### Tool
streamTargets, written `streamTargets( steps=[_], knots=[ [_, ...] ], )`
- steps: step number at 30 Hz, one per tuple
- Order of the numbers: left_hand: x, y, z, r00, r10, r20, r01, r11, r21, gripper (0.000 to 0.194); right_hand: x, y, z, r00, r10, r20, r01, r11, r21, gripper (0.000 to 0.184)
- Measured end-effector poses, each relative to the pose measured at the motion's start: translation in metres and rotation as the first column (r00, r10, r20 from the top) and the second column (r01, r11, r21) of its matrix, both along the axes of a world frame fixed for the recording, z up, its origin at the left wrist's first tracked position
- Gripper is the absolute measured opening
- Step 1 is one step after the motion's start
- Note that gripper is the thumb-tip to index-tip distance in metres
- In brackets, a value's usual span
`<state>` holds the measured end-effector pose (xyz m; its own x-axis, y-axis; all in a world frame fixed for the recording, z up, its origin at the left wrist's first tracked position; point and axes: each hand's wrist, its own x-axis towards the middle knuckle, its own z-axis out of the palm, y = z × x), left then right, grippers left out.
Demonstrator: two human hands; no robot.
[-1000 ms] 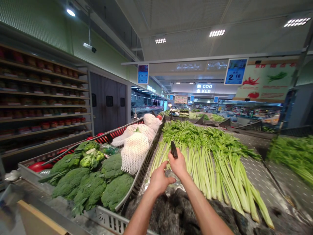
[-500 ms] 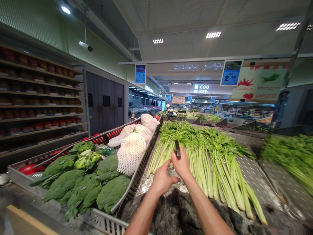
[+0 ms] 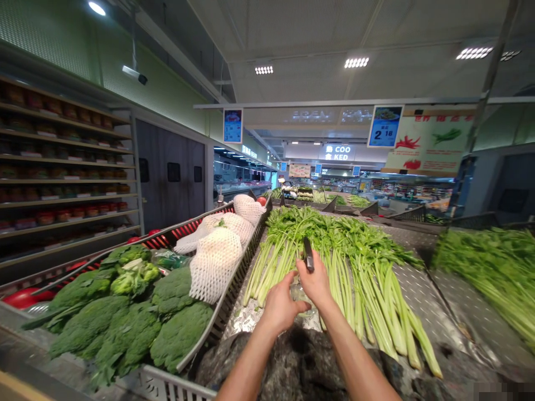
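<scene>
My right hand point(image 3: 316, 283) is closed round a small dark tool point(image 3: 308, 255) whose tip sticks up above the knuckles. My left hand point(image 3: 283, 305) is curled beside it, its fingers pinching something thin and clear that I cannot make out. Both hands hover over the near stalk ends of a wide bed of celery point(image 3: 359, 262) lying on a perforated metal counter point(image 3: 422, 284). A crumpled dark sheet point(image 3: 301, 362) lies under my forearms.
Left of the celery a slatted tray point(image 3: 234, 289) holds broccoli heads point(image 3: 125, 317) and produce in white foam netting point(image 3: 215, 262). Red vegetables point(image 3: 20, 298) lie at the far left. More greens point(image 3: 497, 273) fill the right counter. Shelves line the left wall; price signs hang overhead.
The view has drifted to the right, so the displays slide left. My hands stay together over the celery ends, the right one a little farther right with the dark tool.
</scene>
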<state>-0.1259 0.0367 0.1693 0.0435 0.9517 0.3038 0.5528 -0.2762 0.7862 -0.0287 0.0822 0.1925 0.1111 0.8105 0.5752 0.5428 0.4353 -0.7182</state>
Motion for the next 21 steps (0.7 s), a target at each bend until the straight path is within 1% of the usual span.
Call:
streamTargets(
  steps=[3,6,9,15,18,21],
  knots=[
    [0.006,0.001,0.001,1.000,-0.028,0.008,0.029,1.000,-0.010,0.074,0.005,0.000,0.001,1.000,-0.022,-0.003,0.022,1.000,0.021,0.031],
    [0.012,0.003,0.001,0.999,-0.038,0.012,0.039,0.999,-0.038,0.074,0.011,0.000,0.001,0.999,-0.046,-0.002,0.046,0.999,-0.006,0.027],
    [0.017,0.004,0.001,0.999,-0.049,0.021,0.050,0.998,-0.049,0.075,0.017,-0.002,0.001,0.997,-0.079,-0.010,0.078,0.997,-0.017,0.029],
    [0.029,0.006,0.001,0.997,-0.075,0.033,0.076,0.997,-0.031,0.074,0.029,-0.004,0.000,0.995,-0.102,-0.018,0.102,0.995,0.009,0.036],
    [0.035,0.007,0.000,0.995,-0.088,0.038,0.089,0.996,-0.017,0.073,0.036,-0.003,0.000,0.995,-0.097,-0.028,0.098,0.995,0.035,0.035],
    [0.041,0.010,-0.004,0.993,-0.112,0.026,0.112,0.994,0.003,0.070,0.043,-0.002,-0.002,0.993,-0.121,-0.008,0.121,0.992,0.020,0.033]
  ],
)
